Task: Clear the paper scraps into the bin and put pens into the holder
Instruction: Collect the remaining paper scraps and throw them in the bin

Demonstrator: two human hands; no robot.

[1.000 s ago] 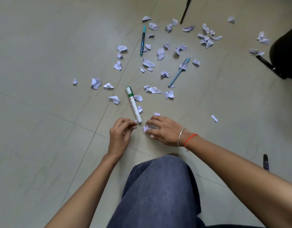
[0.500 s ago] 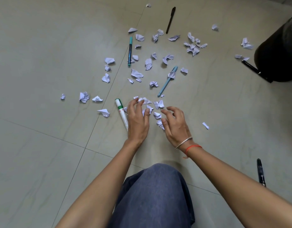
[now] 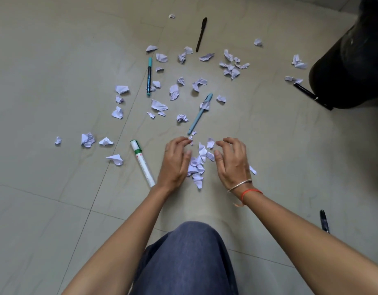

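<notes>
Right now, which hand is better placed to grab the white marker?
Left. The white marker lies right beside the left hand; the right hand sits across the scrap pile from it.

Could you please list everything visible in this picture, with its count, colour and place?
paper scraps: dozens, white, strewn over the beige floor
heap: one, white scraps, centre
bin: one, black, upper right
black pens: three; one far off, one by the bin, one lower right
teal pen: one, far, left of centre
light blue pen: one, beyond the heap
marker: one, white with green band, left of the heap
knee: one, grey-blue trousers, bottom centre
bangle and red thread: silver, red, right wrist
left hand: fingers bent, at the heap
right hand: fingers bent, at the heap
</notes>
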